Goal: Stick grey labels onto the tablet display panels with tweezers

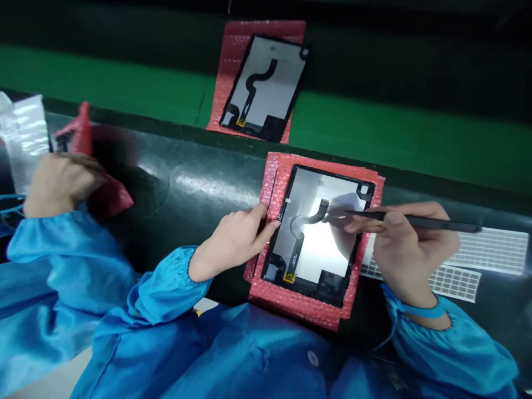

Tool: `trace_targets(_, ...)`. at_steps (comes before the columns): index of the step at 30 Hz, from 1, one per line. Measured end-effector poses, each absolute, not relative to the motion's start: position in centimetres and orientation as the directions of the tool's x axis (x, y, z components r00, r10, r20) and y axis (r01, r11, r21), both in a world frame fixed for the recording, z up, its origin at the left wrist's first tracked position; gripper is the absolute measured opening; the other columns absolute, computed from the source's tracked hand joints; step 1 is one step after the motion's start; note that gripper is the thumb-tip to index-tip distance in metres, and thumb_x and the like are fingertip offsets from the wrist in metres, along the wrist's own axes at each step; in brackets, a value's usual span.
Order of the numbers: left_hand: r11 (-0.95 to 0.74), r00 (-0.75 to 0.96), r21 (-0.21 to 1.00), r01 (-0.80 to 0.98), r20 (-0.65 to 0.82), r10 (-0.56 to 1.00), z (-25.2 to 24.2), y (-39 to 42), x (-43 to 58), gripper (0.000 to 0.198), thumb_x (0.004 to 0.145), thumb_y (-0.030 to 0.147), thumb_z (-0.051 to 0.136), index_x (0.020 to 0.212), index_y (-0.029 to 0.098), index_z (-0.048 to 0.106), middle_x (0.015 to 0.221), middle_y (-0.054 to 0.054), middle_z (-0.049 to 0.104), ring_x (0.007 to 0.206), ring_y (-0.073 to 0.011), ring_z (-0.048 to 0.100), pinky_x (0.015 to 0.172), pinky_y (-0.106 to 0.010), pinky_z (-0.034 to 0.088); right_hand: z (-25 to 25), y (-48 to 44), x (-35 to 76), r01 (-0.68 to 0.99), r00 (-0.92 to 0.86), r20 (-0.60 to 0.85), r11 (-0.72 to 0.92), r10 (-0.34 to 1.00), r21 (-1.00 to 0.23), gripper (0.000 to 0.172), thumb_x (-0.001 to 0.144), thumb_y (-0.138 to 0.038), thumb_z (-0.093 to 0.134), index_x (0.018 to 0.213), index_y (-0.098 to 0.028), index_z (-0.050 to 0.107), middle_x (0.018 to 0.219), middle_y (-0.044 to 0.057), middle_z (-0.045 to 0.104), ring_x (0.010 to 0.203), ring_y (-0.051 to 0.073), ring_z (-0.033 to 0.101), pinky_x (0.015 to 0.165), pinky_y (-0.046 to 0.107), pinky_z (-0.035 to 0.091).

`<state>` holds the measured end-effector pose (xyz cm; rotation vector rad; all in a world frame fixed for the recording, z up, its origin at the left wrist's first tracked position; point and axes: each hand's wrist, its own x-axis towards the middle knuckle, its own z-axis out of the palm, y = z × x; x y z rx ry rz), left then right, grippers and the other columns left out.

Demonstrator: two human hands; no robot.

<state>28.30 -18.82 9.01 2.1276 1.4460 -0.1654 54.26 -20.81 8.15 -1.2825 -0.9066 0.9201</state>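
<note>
In front of me lies a tablet screen, back side up, with a curved black flex cable and a yellow connector end. Under it are sheets of red bubble wrap. My left hand grips the screen's left edge, thumb on the rim and fingers at the side, partly hidden. Between the fingers of my right hand is a pair of black tweezers. Their tip hovers over or touches the screen's silvery back near the cable's upper end; I cannot tell which.
Another tablet screen rests on red bubble wrap on the green strip beyond. White label sheets lie at the right, partly under my right hand. At left, a co-worker's hand holds red wrap, blurred, near clear plastic packaging.
</note>
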Motion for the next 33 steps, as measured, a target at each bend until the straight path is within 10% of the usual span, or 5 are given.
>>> trace_targets(17, -0.174, 0.290, 0.395, 0.902, -0.255, 0.923, 8.8, -19.5, 29.2, 0.019, 0.106, 0.024, 0.038, 0.092, 0.021, 0.050, 0.089, -0.007, 0.064, 0.076, -0.0199, 0.062, 0.069, -0.032, 0.041, 6.4, -24.9, 60.7, -0.067, 0.567, -0.044, -0.007, 0.822, -0.998, 0.016, 0.071, -0.025, 0.089, 0.074, -0.029, 0.074, 0.064, 0.004, 0.075, 0.048, 0.027, 0.073, 0.045, 0.034, 0.062)
trace_targets(33, -0.044, 0.408, 0.941, 0.336, -0.103, 0.907, 7.2, -16.3, 30.8, 0.019, 0.101, 0.040, 0.046, 0.094, 0.024, 0.038, 0.076, 0.003, 0.049, 0.061, -0.0110, 0.044, 0.060, -0.026, 0.038, 3.4, -24.7, 63.1, -0.016, 0.621, -0.060, -0.064, 0.781, -0.998, 0.027, 0.070, -0.037, 0.086, 0.076, -0.020, 0.065, 0.061, 0.005, 0.074, 0.048, 0.026, 0.072, 0.045, 0.032, 0.062)
